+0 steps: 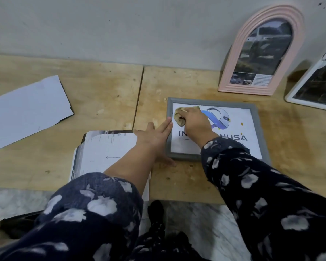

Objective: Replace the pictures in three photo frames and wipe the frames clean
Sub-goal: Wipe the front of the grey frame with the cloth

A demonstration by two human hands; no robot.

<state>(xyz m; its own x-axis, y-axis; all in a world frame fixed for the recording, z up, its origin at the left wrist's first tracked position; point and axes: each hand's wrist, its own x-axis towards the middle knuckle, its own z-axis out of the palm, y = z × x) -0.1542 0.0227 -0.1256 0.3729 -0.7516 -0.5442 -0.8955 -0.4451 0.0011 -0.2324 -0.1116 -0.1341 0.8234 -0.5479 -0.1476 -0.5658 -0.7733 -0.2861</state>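
A grey photo frame [256, 117] lies flat on the wooden board, holding a white picture with a blue logo and dark lettering. My right hand [195, 122] presses a crumpled beige cloth [179, 117] onto the glass near the frame's upper left corner. My left hand [154, 137] lies flat with fingers spread against the frame's left edge. A pink arched frame [233, 53] with a dark photo leans on the wall behind. At the far right a white frame [290, 97] leans too, partly cut off.
A stack of printed sheets [105, 147] lies under my left forearm. A large white sheet [26, 110] lies at the left of the wooden board [102, 91]. The grey wall stands directly behind. Marble floor shows below the board's front edge.
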